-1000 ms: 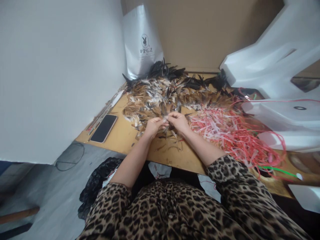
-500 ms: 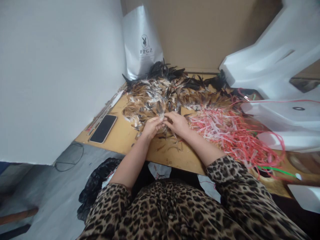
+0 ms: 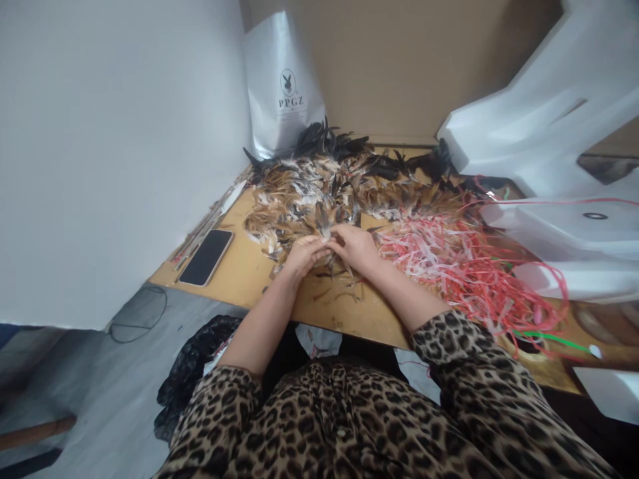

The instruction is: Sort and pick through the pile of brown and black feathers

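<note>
Head view showed the left hand (image 3: 304, 253) and right hand (image 3: 355, 246) meeting at the near edge of the feather pile (image 3: 319, 193) on the counter (image 3: 239, 273), both pinching a small tuft. Most feathers, brown, white and black, lay loose and unsorted; red strips (image 3: 464, 266) sprawled to the right.

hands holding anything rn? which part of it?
Both hands, left hand and right hand, meet on a small bunch of feathers at the near edge of the feather pile, pinching its lower end. The exact grip is too small to tell.
</note>
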A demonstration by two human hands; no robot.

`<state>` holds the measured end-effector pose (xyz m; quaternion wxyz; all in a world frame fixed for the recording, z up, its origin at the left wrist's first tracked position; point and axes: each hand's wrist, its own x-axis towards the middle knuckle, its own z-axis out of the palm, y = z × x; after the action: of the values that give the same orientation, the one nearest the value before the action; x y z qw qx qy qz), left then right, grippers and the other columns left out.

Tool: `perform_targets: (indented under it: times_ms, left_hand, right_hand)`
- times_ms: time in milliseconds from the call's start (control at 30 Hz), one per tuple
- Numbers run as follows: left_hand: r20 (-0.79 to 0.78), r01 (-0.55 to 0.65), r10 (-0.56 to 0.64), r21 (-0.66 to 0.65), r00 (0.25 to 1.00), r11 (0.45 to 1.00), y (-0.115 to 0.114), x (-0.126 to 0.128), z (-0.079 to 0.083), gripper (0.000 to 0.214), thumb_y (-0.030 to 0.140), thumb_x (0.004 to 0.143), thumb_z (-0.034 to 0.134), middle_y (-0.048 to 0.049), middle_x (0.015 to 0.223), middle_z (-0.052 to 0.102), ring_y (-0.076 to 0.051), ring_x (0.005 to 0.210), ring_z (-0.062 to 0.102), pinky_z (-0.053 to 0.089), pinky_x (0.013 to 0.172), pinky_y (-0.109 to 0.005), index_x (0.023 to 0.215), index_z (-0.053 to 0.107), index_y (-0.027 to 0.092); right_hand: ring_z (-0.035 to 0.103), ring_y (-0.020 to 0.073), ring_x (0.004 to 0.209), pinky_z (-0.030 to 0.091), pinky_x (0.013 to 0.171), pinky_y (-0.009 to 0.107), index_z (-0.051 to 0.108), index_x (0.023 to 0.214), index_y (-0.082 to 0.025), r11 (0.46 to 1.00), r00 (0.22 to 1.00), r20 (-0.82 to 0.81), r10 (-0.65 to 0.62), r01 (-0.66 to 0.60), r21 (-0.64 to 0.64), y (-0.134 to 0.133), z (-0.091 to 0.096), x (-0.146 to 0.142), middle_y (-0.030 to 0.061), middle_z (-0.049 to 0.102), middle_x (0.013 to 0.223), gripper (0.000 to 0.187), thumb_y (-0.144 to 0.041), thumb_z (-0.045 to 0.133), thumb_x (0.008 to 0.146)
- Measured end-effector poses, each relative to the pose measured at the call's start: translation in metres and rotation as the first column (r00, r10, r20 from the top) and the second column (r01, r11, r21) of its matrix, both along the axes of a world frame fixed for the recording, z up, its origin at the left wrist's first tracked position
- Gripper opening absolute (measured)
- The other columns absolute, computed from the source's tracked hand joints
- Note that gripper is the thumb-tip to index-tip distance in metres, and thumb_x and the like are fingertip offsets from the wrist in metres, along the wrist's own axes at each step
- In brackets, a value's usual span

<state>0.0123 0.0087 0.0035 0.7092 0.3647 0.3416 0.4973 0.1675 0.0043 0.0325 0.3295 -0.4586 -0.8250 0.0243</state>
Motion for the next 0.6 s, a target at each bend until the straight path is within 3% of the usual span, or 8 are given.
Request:
perform_targets:
  times_ms: [200,367,467,600]
  left_hand:
    - [-0.046,-0.092,0.093,0.016,0.995,0.996,0.000,0.000,0.004,0.023,0.027,0.060,0.075,-0.0074,0.082,0.070,-0.012,0.073,0.065,0.049,0.071,-0.022,0.074,0.067,0.011]
    - [-0.009,-0.167,0.166,-0.014,0.986,0.986,0.002,-0.001,0.006,0.025,0.028,0.062,0.074,-0.0089,0.086,0.069,-0.015,0.079,0.066,0.048,0.072,-0.023,0.078,0.066,0.011]
    - [0.010,-0.175,0.176,-0.017,0.984,0.984,0.003,-0.001,0.005,0.025,0.027,0.062,0.074,-0.0089,0.086,0.069,-0.014,0.079,0.066,0.048,0.071,-0.022,0.079,0.066,0.011]
    - [0.024,-0.180,0.180,-0.017,0.983,0.984,0.005,-0.001,0.002,0.024,0.026,0.062,0.073,-0.0091,0.087,0.069,-0.014,0.079,0.066,0.047,0.070,-0.022,0.079,0.065,0.010]
  right_hand:
    - [0.057,0.0181,0.080,0.041,0.072,0.028,0.062,0.099,-0.018,0.996,0.992,-0.113,0.061,-0.068,-0.064,0.009,0.011,0.011,0.0071,0.064,0.088,0.029,-0.038,0.055,0.079]
    - [0.058,0.0160,0.075,0.041,0.071,0.026,0.067,0.081,-0.016,0.992,0.943,-0.320,-0.094,0.060,-0.115,0.031,0.013,0.038,0.0062,0.066,0.080,0.023,-0.033,0.052,0.080]
    - [0.058,0.0160,0.074,0.041,0.071,0.026,0.068,0.078,-0.016,0.981,0.966,-0.232,-0.114,0.073,-0.178,0.039,0.007,0.046,0.0055,0.067,0.079,0.019,-0.028,0.053,0.077]
    - [0.058,0.0161,0.077,0.039,0.071,0.025,0.069,0.079,-0.017,0.967,0.998,0.013,-0.066,0.067,-0.244,0.037,0.003,0.039,0.0054,0.066,0.081,0.018,-0.026,0.053,0.076]
